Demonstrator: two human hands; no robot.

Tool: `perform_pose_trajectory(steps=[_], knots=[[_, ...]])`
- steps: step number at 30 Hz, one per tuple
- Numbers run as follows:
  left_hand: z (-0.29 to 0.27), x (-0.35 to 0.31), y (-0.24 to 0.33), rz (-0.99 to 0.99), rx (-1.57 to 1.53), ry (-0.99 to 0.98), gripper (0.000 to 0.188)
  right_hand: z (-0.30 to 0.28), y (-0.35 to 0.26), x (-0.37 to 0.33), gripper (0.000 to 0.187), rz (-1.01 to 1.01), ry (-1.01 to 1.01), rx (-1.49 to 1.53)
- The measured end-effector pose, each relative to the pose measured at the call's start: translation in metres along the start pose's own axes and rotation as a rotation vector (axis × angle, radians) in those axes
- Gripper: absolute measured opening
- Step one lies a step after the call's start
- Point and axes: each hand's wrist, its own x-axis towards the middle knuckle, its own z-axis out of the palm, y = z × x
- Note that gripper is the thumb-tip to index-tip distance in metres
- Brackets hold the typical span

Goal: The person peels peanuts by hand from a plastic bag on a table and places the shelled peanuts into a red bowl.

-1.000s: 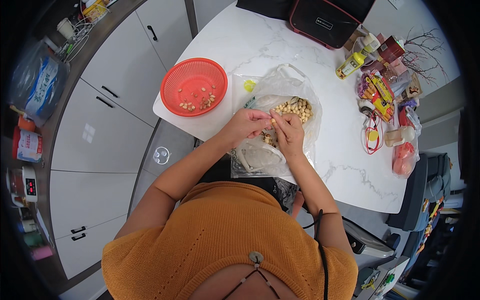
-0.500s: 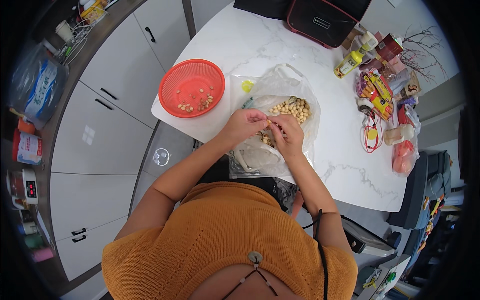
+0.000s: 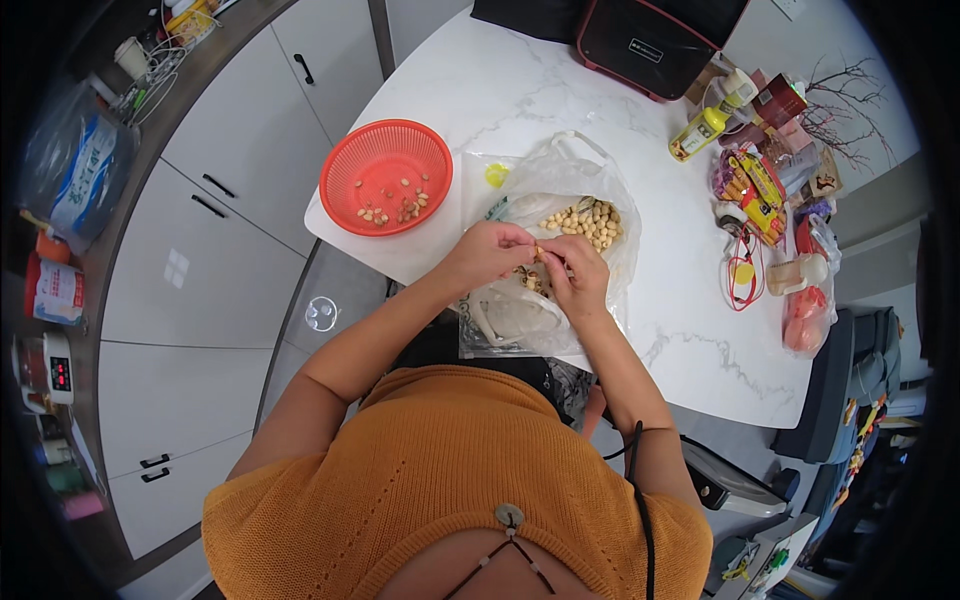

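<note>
Close together over a white plastic bag (image 3: 520,318), my left hand (image 3: 487,256) and my right hand (image 3: 580,276) pinch one small tan peanut (image 3: 539,250) between their fingertips. Just beyond the right hand, a pile of unshelled peanuts (image 3: 598,224) lies in the opened bag. Below my fingers are some broken peanut shells (image 3: 531,279), partly hidden by the hands. To the left stands a round red plastic basket (image 3: 345,160) with several loose peanut kernels (image 3: 412,208) on its bottom.
The white marbled table (image 3: 690,320) carries a black appliance with red trim (image 3: 645,45) at the back. On its right are a yellow bottle (image 3: 698,132), snack packets (image 3: 752,190), a red cord (image 3: 735,290) and a bagged red item (image 3: 806,318). White cabinets (image 3: 190,270) line the left.
The view has shifted very slightly. Both hands stay at the same spot with the peanut between their fingertips; the basket's kernels look the same.
</note>
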Motion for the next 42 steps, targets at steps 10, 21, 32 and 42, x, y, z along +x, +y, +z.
perform_pose_trajectory(steps=[10,21,32,42], knots=[[0.004,-0.0001,0.0017,-0.016,0.0,0.052,0.017,0.0002,-0.0022,0.0015,0.015,0.002,0.028,-0.017],[0.0021,0.0028,-0.0034,-0.082,-0.213,0.065,0.018,-0.0011,-0.0017,0.006,0.017,0.044,0.037,0.019],[-0.0024,0.0058,-0.002,-0.145,-0.436,0.037,0.013,-0.0026,-0.0009,0.0068,0.02,0.083,-0.025,-0.071],[-0.0023,0.0053,0.0,-0.133,-0.468,0.04,0.013,-0.005,0.0021,0.0068,0.02,0.098,-0.046,-0.054]])
